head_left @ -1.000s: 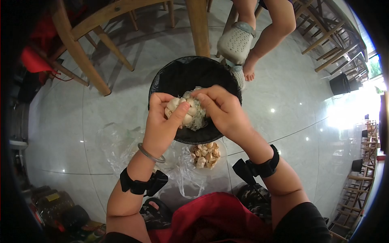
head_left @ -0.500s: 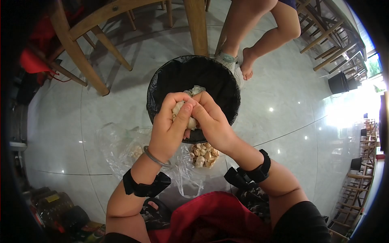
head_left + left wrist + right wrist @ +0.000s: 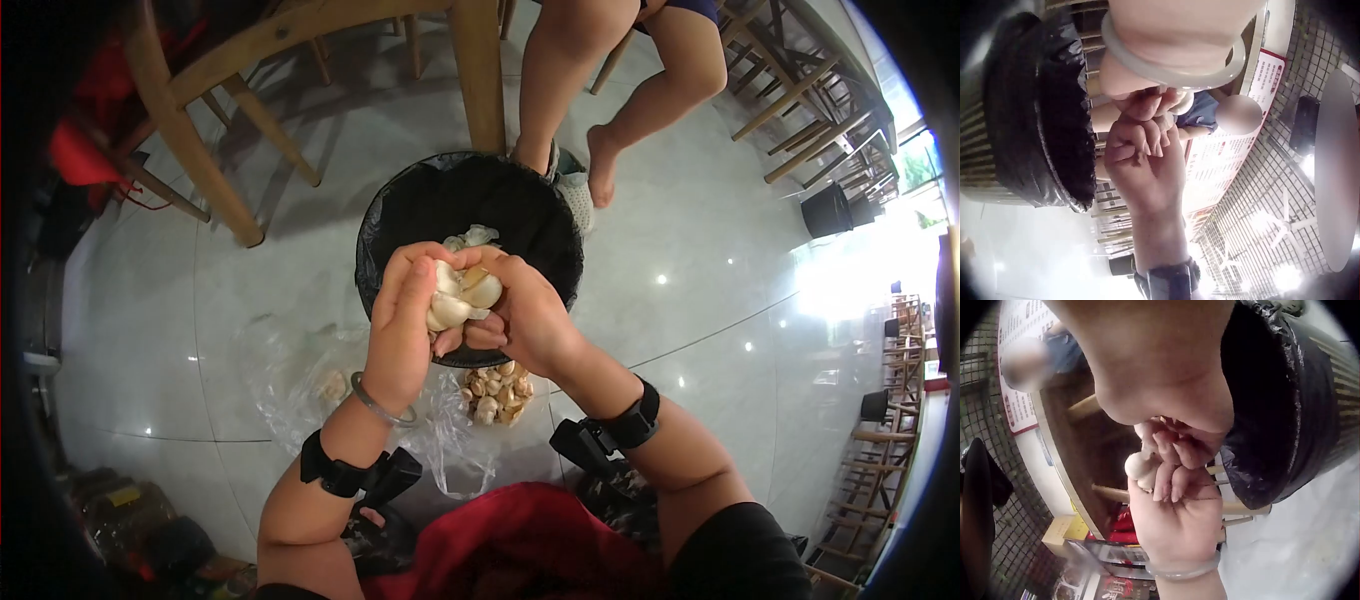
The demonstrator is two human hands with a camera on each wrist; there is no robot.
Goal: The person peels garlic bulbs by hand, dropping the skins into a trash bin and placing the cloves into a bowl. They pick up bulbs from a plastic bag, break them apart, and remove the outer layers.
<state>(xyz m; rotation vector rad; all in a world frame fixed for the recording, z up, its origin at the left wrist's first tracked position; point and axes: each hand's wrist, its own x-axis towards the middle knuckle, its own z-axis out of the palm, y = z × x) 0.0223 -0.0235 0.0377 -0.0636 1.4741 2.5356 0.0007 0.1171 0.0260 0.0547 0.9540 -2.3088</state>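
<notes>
A garlic bulb (image 3: 455, 308), its cloves spread apart, is gripped between both hands over a black-lined bin (image 3: 400, 205). My left hand (image 3: 402, 310) curls round its left side, thumb on top. From the right, my right hand (image 3: 535, 312) holds the other side with curled fingers. In the right wrist view pale cloves (image 3: 1141, 465) show between the two hands, and the fingers of both meet underneath. Papery garlic skins (image 3: 475, 236) lie inside the bin, beyond the hands.
Loose garlic cloves (image 3: 498, 393) lie in a pile on the floor below the bin, beside a clear plastic bag (image 3: 455, 430). A wooden chair (image 3: 225, 85) stands beyond the bin at the left. Another person's bare legs (image 3: 660, 110) are close to the bin's far right side.
Both hands have drawn together round the garlic bulb, and its cloves have parted. The right hand has come in from apart to grip it. The other person's legs have shifted.
</notes>
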